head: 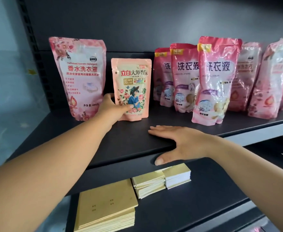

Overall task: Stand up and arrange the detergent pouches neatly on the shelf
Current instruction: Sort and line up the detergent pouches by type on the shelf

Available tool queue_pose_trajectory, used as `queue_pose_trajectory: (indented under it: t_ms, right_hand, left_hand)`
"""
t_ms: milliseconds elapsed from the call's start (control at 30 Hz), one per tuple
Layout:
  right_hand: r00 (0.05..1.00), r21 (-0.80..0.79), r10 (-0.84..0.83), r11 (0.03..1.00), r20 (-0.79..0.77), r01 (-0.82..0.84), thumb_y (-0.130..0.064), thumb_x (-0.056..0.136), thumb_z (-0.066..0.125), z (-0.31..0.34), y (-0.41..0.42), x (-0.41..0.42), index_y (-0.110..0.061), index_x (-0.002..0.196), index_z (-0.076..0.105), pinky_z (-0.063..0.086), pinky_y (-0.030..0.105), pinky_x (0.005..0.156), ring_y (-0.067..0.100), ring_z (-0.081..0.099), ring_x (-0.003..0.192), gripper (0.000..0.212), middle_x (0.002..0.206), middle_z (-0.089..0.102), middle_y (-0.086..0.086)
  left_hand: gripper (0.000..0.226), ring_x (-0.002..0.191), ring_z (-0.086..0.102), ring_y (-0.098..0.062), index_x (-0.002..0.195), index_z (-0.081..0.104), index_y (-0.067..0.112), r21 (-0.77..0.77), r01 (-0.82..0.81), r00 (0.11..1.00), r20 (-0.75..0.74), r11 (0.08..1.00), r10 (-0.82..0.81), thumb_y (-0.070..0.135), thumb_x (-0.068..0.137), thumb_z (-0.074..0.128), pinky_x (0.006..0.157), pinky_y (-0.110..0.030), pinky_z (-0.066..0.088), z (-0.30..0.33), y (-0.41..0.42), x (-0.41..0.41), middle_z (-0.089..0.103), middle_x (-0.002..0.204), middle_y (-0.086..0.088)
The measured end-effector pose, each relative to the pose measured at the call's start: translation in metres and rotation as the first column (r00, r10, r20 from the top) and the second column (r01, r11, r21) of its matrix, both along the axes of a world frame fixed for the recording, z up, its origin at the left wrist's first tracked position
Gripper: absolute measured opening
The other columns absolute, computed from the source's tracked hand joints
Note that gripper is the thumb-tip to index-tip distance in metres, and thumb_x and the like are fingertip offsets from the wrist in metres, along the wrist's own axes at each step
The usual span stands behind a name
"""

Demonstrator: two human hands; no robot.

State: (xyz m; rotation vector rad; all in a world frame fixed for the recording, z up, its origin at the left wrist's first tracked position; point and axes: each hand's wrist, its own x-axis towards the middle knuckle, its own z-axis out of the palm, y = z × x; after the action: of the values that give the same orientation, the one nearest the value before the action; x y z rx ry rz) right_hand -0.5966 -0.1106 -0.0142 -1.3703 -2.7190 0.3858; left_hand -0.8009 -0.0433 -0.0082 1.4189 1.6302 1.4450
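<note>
Your left hand (111,108) grips small pouch (132,88) upright on shelf (132,139), fingers seemingly behind it. Right hand (182,143) flat, released, on shelf edge.

On the shelf (137,139), a tall pouch (80,77) stands at the left end, a small pouch (132,89) just right of it. Further right, three pouches (187,77) overlap in a row, the front one (216,81) nearest the front edge. More pouches (264,81) crowd the right end. Card stacks (137,190) lie on the lower shelf (204,198).
</note>
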Motion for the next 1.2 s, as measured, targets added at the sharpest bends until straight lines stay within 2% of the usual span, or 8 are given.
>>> queue_pose_trajectory:
  t_ms: [67, 133, 300, 433, 500, 833, 1000, 1200]
  right_hand:
    - [0.999, 0.045, -0.011, 0.999, -0.035, 0.013, -0.060, 0.076, 0.058, -0.001, -0.007, 0.003, -0.038, 0.145, 0.022, 0.008, 0.017, 0.109, -0.005, 0.008, 0.140, 0.081, 0.152, 0.016, -0.024]
    - [0.995, 0.093, -0.026, 0.995, -0.098, 0.035, -0.059, 0.080, 0.054, 0.000, -0.016, 0.010, -0.034, 0.141, 0.036, 0.016, 0.017, 0.109, -0.001, 0.023, 0.137, 0.069, 0.149, 0.030, -0.020]
    - [0.991, 0.263, -0.084, 0.959, -0.105, 0.109, -0.050, 0.089, 0.048, 0.016, -0.036, 0.064, -0.024, 0.111, 0.065, 0.043, 0.029, 0.095, 0.011, 0.056, 0.107, 0.037, 0.113, 0.063, -0.012]
    - [0.972, 0.410, -0.211, 0.881, -0.103, 0.235, -0.048, 0.090, 0.046, 0.022, -0.055, 0.149, -0.025, 0.096, 0.068, 0.050, 0.032, 0.081, 0.013, 0.061, 0.091, 0.033, 0.098, 0.068, -0.010]
    - [0.951, 0.447, -0.306, 0.845, -0.048, 0.295, -0.050, 0.091, 0.042, 0.025, -0.067, 0.205, -0.026, 0.092, 0.066, 0.050, 0.033, 0.080, 0.014, 0.060, 0.089, 0.034, 0.097, 0.067, -0.008]
    - [0.809, 0.473, -0.586, 0.723, 0.034, 0.504, -0.055, 0.094, 0.033, 0.035, -0.103, 0.435, -0.028, 0.100, 0.063, 0.050, 0.030, 0.074, 0.018, 0.060, 0.096, 0.041, 0.103, 0.067, -0.005]
    - [0.776, 0.513, -0.626, 0.690, 0.070, 0.510, -0.053, 0.095, 0.030, 0.027, -0.091, 0.505, -0.023, 0.105, 0.064, 0.046, 0.027, 0.066, 0.019, 0.061, 0.093, 0.046, 0.102, 0.066, -0.001]
    - [0.809, 0.505, -0.587, 0.698, -0.001, 0.507, -0.054, 0.094, 0.031, 0.022, -0.029, 0.568, -0.025, 0.101, 0.065, 0.052, 0.031, 0.075, 0.016, 0.061, 0.092, 0.045, 0.102, 0.067, -0.005]
  left_hand:
    - [0.071, 0.110, 0.052, -0.016, 0.137, 0.034, 0.010, 0.004, -0.042, 0.996, -0.078, 0.999, 0.042, 0.020, 0.078, 0.072, 0.083, -0.025, 0.039, 0.007, -0.025, 0.002, 0.052, 0.129, -0.003]
    - [0.057, 0.104, 0.050, -0.010, 0.135, 0.040, 0.013, 0.062, -0.044, 0.974, -0.219, 0.997, 0.057, 0.025, 0.085, 0.064, 0.081, -0.021, 0.035, 0.008, -0.058, 0.007, 0.053, 0.126, 0.002]
    - [0.017, 0.081, 0.051, 0.008, 0.100, 0.066, 0.026, 0.111, 0.104, 0.808, -0.589, 0.988, -0.019, 0.032, 0.089, 0.056, 0.067, 0.000, 0.034, -0.003, -0.124, 0.056, 0.059, 0.092, 0.019]
    - [0.013, 0.088, 0.059, -0.005, 0.092, 0.065, 0.026, 0.112, 0.195, 0.690, -0.722, 0.974, -0.055, 0.033, 0.088, 0.054, 0.079, -0.027, 0.047, -0.006, -0.139, 0.135, 0.064, 0.093, 0.012]
    - [0.019, 0.087, 0.058, -0.010, 0.094, 0.064, 0.025, 0.142, 0.223, 0.612, -0.791, 0.964, -0.025, 0.038, 0.089, 0.051, 0.077, -0.031, 0.047, -0.007, -0.141, 0.188, 0.064, 0.092, 0.010]
    - [0.032, 0.088, 0.050, -0.010, 0.090, 0.062, 0.022, 0.098, 0.464, 0.396, -0.912, 0.880, -0.108, 0.046, 0.092, 0.041, 0.072, -0.027, 0.041, -0.008, -0.136, 0.425, 0.056, 0.085, 0.010]
    - [0.034, 0.090, 0.052, -0.014, 0.091, 0.062, 0.022, 0.127, 0.504, 0.281, -0.959, 0.854, -0.022, 0.046, 0.093, 0.039, 0.068, -0.026, 0.034, -0.001, -0.105, 0.493, 0.056, 0.085, 0.009]
    - [0.033, 0.092, 0.053, -0.012, 0.092, 0.062, 0.024, 0.172, 0.481, 0.311, -0.950, 0.860, 0.016, 0.048, 0.092, 0.039, 0.069, -0.026, 0.036, 0.000, -0.038, 0.552, 0.059, 0.091, 0.009]
